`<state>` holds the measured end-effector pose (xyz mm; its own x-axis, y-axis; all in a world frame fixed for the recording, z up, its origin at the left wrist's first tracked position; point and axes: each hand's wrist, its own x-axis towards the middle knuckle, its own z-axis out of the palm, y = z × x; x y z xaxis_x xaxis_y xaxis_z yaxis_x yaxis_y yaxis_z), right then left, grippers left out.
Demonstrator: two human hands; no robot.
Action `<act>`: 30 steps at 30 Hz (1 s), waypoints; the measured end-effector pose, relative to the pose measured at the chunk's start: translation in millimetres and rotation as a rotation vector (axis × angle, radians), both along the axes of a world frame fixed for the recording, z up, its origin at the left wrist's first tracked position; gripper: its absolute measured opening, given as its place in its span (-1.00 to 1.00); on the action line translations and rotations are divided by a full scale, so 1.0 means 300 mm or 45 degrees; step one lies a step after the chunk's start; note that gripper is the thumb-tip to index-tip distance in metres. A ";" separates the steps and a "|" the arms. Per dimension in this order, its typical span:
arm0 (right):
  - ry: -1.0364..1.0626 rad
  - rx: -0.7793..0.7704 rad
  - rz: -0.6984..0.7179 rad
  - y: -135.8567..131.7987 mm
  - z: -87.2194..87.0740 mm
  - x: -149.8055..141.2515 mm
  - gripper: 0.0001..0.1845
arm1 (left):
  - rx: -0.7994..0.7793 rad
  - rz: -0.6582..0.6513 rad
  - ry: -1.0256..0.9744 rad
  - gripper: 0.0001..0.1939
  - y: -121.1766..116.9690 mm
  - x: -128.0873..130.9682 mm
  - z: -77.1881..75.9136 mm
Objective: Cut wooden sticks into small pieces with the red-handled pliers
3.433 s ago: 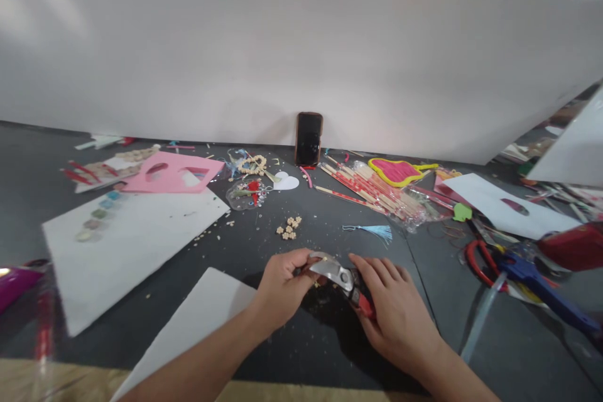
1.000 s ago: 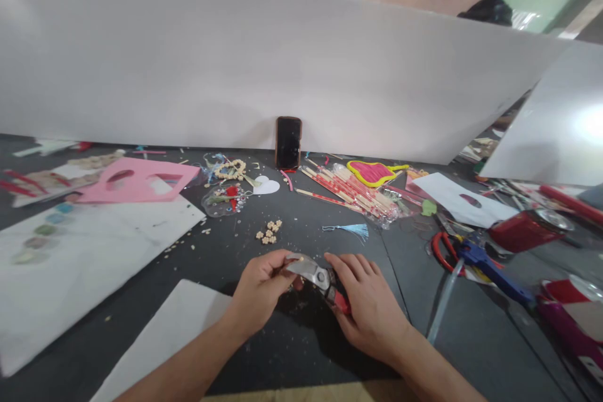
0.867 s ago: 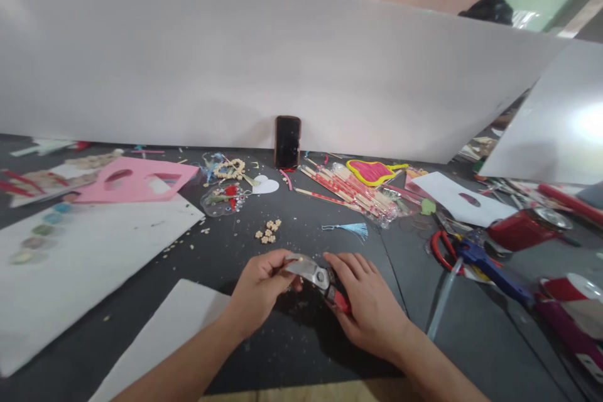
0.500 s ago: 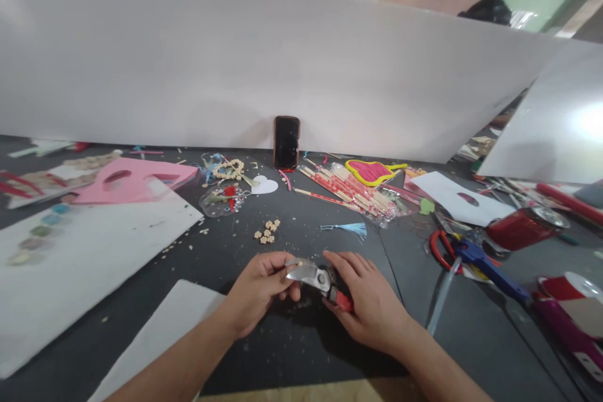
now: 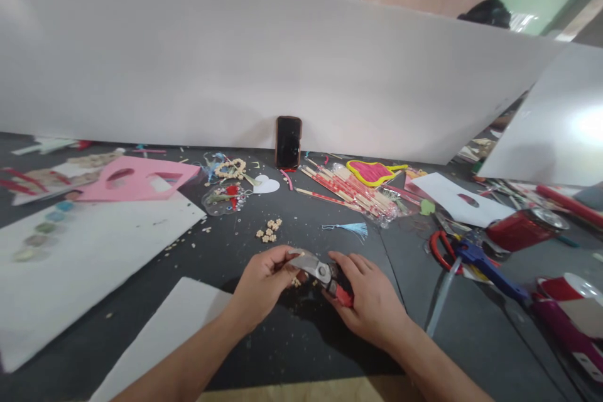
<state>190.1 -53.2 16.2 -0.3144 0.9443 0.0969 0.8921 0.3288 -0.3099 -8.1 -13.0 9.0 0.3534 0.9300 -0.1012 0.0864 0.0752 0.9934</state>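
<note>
My right hand [image 5: 370, 298] is wrapped round the red-handled pruning shears [image 5: 321, 272], whose metal blades point left. The fingers of my left hand [image 5: 261, 282] are pinched together at the blade tips, on a small beige piece mostly hidden by fingers and blade. Just below those fingertips shows a beige flower-shaped bit [image 5: 296, 281]; I cannot tell whether it is held or lies on the table. Beyond my left hand sits a small cluster of beige flower-shaped beads [image 5: 269, 231]. A light blue tassel [image 5: 351, 228] lies past my right hand.
A phone [image 5: 288, 141] leans against the white board [image 5: 235, 69] behind. White sheets [image 5: 94, 264] and pink cut foam [image 5: 136, 179] lie left. Patterned chopsticks [image 5: 348, 188] are at the back; a red can [image 5: 525, 229] and a blue-handled tool [image 5: 492, 267] stand right.
My left fingers and the shear blades have risen slightly away from me. Beige bits now show under the left fingertips. The right hand keeps its grip on the shears.
</note>
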 end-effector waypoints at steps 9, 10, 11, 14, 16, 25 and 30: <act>-0.021 -0.027 0.007 -0.007 -0.001 -0.009 -0.50 | 0.068 0.025 0.091 -0.80 0.000 -0.007 0.018; -0.025 -0.029 0.003 -0.007 -0.001 -0.010 -0.49 | 0.062 0.029 0.089 -0.80 0.000 -0.007 0.018; -0.030 -0.030 -0.002 -0.008 0.000 -0.010 -0.48 | 0.056 0.034 0.088 -0.80 0.000 -0.006 0.016; -0.058 -0.025 -0.022 -0.010 0.000 -0.009 -0.48 | 0.038 0.058 0.084 -0.78 0.001 -0.001 -0.001; -0.086 -0.025 -0.039 -0.010 0.000 -0.007 -0.49 | 0.050 0.080 0.096 -0.76 0.003 0.004 -0.020; -0.131 0.005 -0.082 -0.017 -0.005 -0.001 -0.48 | 0.111 0.166 0.102 -0.78 0.008 0.015 -0.060; -0.133 0.035 -0.086 -0.025 -0.004 -0.002 -0.47 | 0.155 0.173 0.122 -0.78 0.004 0.016 -0.052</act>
<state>189.5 -60.8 15.0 -0.2601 0.9611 0.0927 0.9394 0.2741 -0.2058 -3.4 -11.8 -6.7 0.2178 0.9759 -0.0122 0.1781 -0.0275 0.9836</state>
